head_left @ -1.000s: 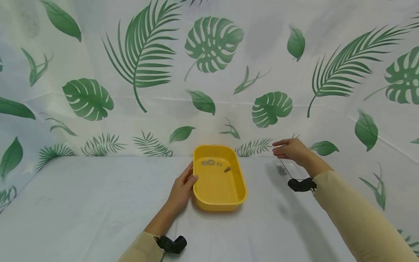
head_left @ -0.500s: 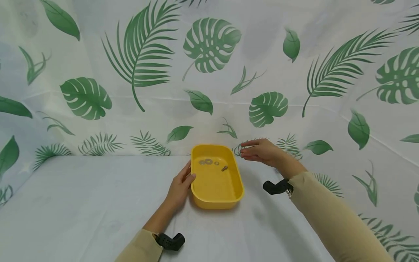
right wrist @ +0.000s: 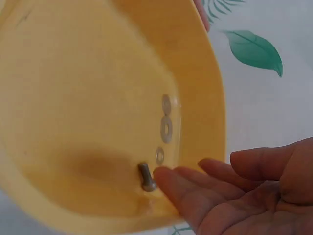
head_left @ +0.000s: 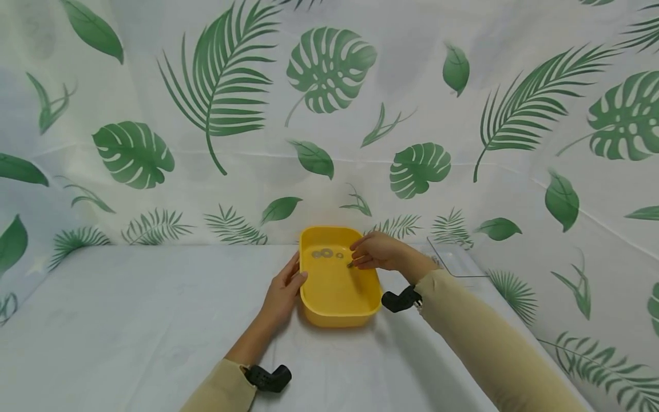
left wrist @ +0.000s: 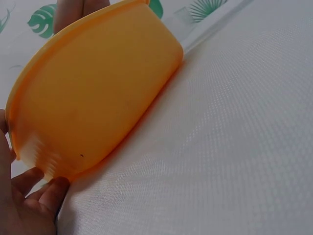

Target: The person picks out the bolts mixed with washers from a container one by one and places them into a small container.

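Note:
A yellow tray (head_left: pixel 337 312) sits on the white tabletop and holds a small bolt (head_left: pixel 351 264) and three washers (head_left: pixel 323 253) at its far end. My left hand (head_left: pixel 285 289) grips the tray's left rim, thumb on top and fingers against the outer wall (left wrist: pixel 93 98). Those fingers (left wrist: pixel 36 193) show at the bottom left of the left wrist view. My right hand (head_left: pixel 356 259) hovers inside the tray's far right corner. In the right wrist view this hand (right wrist: pixel 195 183) is relaxed with an empty palm, one fingertip just beside the bolt (right wrist: pixel 145 177). The washers (right wrist: pixel 166 129) lie in a row behind the bolt.
A clear plastic tray (head_left: pixel 455 260) lies on the table at the far right, near the leaf-print backdrop (head_left: pixel 329 114). White cloth covers the tabletop (head_left: pixel 128 320). Black camera mounts sit on both wrists (head_left: pixel 268 379).
My right hand swept left from above the clear tray at the right and came down into the yellow tray beside the bolt. The left hand stayed on the rim.

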`<state>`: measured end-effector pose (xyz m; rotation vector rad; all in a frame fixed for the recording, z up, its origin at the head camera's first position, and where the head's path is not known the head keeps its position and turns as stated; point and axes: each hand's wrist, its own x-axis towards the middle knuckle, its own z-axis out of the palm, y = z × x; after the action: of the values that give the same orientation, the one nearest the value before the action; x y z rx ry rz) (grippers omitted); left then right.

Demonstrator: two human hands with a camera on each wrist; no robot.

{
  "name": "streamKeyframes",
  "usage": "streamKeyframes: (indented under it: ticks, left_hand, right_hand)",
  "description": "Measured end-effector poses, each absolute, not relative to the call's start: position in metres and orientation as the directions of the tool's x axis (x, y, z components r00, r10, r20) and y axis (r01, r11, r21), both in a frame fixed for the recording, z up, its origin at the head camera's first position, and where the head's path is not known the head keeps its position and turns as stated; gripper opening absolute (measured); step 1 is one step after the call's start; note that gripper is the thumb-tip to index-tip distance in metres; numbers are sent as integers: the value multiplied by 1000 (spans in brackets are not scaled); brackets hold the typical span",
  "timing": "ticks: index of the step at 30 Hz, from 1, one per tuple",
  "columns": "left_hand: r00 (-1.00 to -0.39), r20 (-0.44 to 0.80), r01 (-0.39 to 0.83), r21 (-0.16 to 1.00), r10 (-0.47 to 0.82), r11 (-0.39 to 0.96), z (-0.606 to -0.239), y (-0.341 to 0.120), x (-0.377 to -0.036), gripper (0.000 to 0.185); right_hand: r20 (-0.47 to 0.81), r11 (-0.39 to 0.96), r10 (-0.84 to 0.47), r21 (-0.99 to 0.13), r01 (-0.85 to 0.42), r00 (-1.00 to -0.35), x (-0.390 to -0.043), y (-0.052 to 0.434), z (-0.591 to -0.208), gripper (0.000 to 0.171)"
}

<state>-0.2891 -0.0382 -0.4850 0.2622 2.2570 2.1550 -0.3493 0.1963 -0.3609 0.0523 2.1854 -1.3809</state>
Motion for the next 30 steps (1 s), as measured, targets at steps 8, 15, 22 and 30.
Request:
streamKeyframes:
  ticks: [8,15,22,30]
  left_hand:
    - [-987,104,111,993,123,51,-483,-38,-289,59]
    - [-988,100,108,992,118,61,-482,-37,-288,59]
    - [-987,101,107,993,126,43,-482,-38,-287,58]
    - [-986,98,103,994,131,30,-483,-37,-289,59]
  right_hand:
    - [-495,466,-160,-801,377,-854,-351,183,-366,52]
    - [-487,463,-131,-800,381,-864,-354,173,-378,47]
    - [-446,433,-123,-828,356,-887,-353,164,-388,46]
    - [-401,505,-141,-816,283,-905,-357,158,-397,41]
